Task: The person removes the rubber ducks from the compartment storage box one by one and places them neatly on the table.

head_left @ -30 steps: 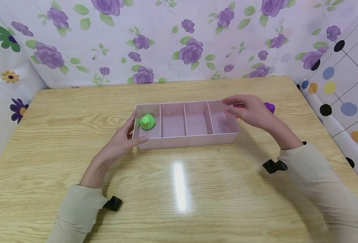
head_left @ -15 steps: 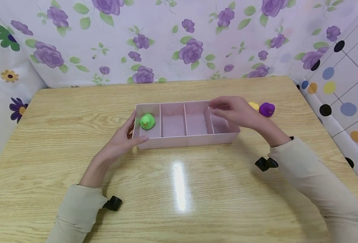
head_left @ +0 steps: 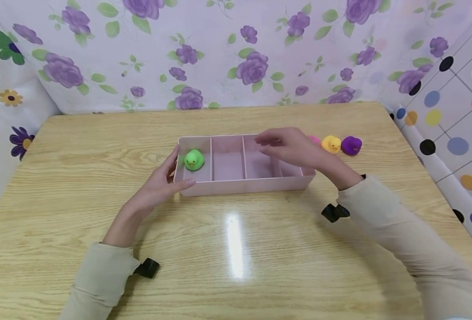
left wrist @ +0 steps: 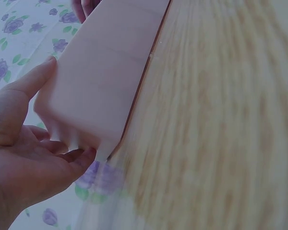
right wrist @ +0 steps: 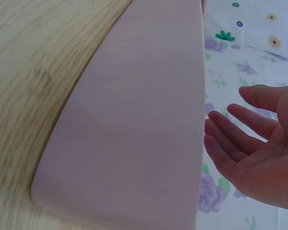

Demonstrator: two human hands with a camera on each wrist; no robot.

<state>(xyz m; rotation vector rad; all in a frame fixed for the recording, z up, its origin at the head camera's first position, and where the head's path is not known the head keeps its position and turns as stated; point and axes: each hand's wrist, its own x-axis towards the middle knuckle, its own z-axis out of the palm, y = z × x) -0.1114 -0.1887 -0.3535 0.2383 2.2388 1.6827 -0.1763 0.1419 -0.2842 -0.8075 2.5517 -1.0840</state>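
A long pale pink box (head_left: 244, 185), divided into several compartments, stands on the table. Inside its leftmost compartment sits a green rubber duck (head_left: 194, 160). My left hand (head_left: 158, 181) grips the box's left end, thumb on the front wall and fingers around the end wall; the left wrist view shows this hand (left wrist: 36, 143) on the box too. Above the right-hand compartments hovers my right hand (head_left: 290, 144), fingers loosely bent. Nothing shows between the fingers of the right hand (right wrist: 259, 148) in the right wrist view. Part of the box's right side is hidden behind it.
To the right of the box a yellow duck (head_left: 331, 144) and a purple duck (head_left: 351, 146) stand side by side. A pink object (head_left: 314, 140) beside them is mostly hidden by my right hand. Flowered sheeting (head_left: 220, 53) rises behind the wooden table (head_left: 236, 284).
My right hand has moved left over the box, from its right end toward the middle, uncovering the yellow and purple ducks. The left hand and the green duck stay put.
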